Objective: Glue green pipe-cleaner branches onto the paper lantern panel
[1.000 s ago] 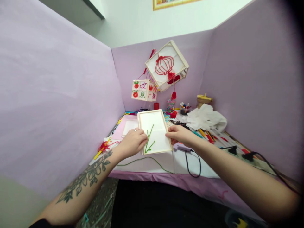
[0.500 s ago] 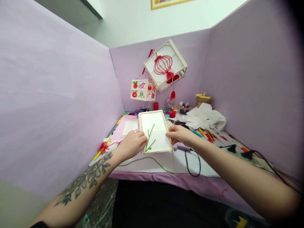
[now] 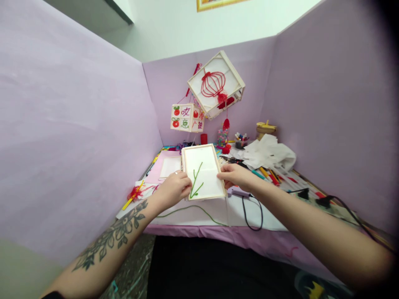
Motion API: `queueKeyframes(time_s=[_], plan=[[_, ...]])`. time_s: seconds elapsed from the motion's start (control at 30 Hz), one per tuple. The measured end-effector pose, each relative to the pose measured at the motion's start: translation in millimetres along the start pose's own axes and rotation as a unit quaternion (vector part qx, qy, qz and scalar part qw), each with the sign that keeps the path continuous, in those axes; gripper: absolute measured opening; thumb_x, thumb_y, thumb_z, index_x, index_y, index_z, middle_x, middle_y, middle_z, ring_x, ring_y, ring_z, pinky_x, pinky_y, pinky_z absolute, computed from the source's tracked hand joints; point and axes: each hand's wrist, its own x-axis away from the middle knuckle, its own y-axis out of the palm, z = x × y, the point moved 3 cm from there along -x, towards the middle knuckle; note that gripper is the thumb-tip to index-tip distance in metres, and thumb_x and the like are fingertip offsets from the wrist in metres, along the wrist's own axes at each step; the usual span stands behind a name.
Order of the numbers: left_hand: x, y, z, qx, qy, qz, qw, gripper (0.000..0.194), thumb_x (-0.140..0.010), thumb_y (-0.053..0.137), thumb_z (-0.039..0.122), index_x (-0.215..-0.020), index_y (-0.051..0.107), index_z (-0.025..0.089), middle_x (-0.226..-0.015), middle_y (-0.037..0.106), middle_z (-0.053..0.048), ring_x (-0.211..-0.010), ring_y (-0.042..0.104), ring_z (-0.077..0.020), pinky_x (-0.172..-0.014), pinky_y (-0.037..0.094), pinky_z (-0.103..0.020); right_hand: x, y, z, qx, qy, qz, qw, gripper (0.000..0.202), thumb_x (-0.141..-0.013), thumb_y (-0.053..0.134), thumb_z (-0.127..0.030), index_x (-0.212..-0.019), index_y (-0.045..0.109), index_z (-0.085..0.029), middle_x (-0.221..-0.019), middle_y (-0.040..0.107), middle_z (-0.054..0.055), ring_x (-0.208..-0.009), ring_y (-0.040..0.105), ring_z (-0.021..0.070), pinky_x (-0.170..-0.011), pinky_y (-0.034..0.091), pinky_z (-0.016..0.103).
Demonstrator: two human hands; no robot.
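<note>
A white panel in a pale wooden frame (image 3: 209, 160) is raised over the front of the table and tilted toward me. Green yarn or pipe cleaner (image 3: 195, 182) forms a branching stem on its lower left. My left hand (image 3: 177, 185), with a ring on one finger, is closed at the panel's left edge beside the stem; its fingertips are partly hidden. My right hand (image 3: 233, 175) grips the opposite edge, thumb on the front and fingers behind. Below the panel, a loose green strand (image 3: 199, 207) trails across the tabletop.
Two decorated lanterns, a larger one (image 3: 229, 79) and a smaller one (image 3: 183, 118), hang at the back. A lilac tool (image 3: 239, 192) with a black cable lies right of the panel. Crumpled white paper (image 3: 269, 151) and markers are further right; another frame (image 3: 170, 167) lies left.
Almost nothing differs. Both hands keep hold of the framed panel in the same place, and the whole view has shifted very slightly.
</note>
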Motion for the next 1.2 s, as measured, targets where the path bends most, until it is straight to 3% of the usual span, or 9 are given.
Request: queueKeyframes(time_s=[0.27, 0.57, 1.0, 1.2], plan=[[2.8, 0.2, -2.4, 0.029, -0.026, 0.027, 0.999, 0.011, -0.081, 0.057, 0.012, -0.075, 0.065, 0.017, -0.076, 0.062, -0.005, -0.079, 0.054, -0.0194, -0.076, 0.045, -0.031, 0.6, 0.4, -0.9, 0.001, -0.002, -0.001, 1.0, 0.009, -0.076, 0.061, -0.011, -0.07, 0.056, -0.015, -0.054, 0.056, -0.002, -0.044, 0.055, 0.0088, -0.044, 0.048, 0.018], [4.7, -0.9, -4.5, 0.07, -0.021, 0.007, 0.997, 0.016, -0.088, 0.049, 0.016, -0.085, 0.065, 0.018, -0.087, 0.061, -0.007, -0.085, 0.056, -0.0195, -0.078, 0.047, -0.032, -0.3, -0.2, 0.7, 0.005, -0.004, -0.002, 1.0, 0.009, -0.076, 0.062, -0.012, -0.07, 0.056, -0.015, -0.055, 0.057, -0.002, -0.045, 0.055, 0.0093, -0.045, 0.048, 0.018], [10.5, 0.6, -17.2, 0.071, 0.07, -0.004, 0.995, 0.028, -0.093, 0.047, 0.026, -0.087, 0.073, 0.022, -0.084, 0.064, -0.007, -0.081, 0.057, -0.0174, -0.073, 0.046, -0.028, -0.2, -0.6, -1.4, 0.016, -0.001, -0.023, 1.0, 0.008, -0.076, 0.061, -0.014, -0.069, 0.057, -0.015, -0.055, 0.057, -0.001, -0.045, 0.056, 0.0097, -0.043, 0.046, 0.018], [12.2, -0.8, -16.1, 0.022, 0.111, 0.003, 0.994, 0.032, -0.095, 0.042, 0.02, -0.088, 0.074, 0.024, -0.082, 0.066, -0.006, -0.078, 0.057, -0.0164, -0.074, 0.045, -0.029, -1.4, -0.6, -1.1, 0.025, -0.002, -0.031, 0.999, 0.009, -0.077, 0.059, -0.014, -0.069, 0.056, -0.015, -0.055, 0.057, -0.001, -0.046, 0.056, 0.0096, -0.044, 0.047, 0.017]])
